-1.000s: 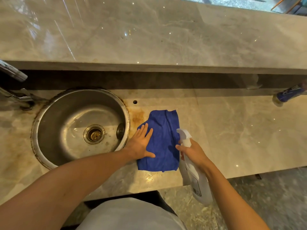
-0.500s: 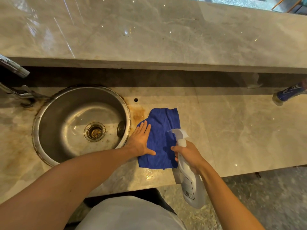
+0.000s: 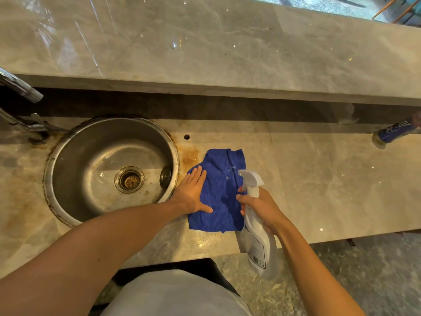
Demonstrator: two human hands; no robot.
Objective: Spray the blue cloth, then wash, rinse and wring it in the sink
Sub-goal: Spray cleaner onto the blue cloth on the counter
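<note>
A blue cloth (image 3: 219, 192) lies spread on the marble counter just right of the round steel sink (image 3: 109, 169). My left hand (image 3: 193, 193) presses flat on the cloth's left edge, fingers straight. My right hand (image 3: 262, 207) grips the neck of a white spray bottle (image 3: 259, 236), its nozzle over the cloth's right side and pointing left. Small pale wet spots show on the cloth near the nozzle. The bottle's body hangs out past the counter's front edge.
A chrome faucet (image 3: 20, 110) stands at the sink's left. The sink holds a drain strainer (image 3: 129, 179). A blue bottle (image 3: 396, 132) lies at the far right of the counter. A raised marble ledge (image 3: 205, 53) runs behind. Rust stains mark the sink's rim.
The spray bottle has shifted left over the cloth's right side and tilted, nozzle toward the cloth. Pale wet spots have appeared on the cloth. My left hand has stayed on the cloth.
</note>
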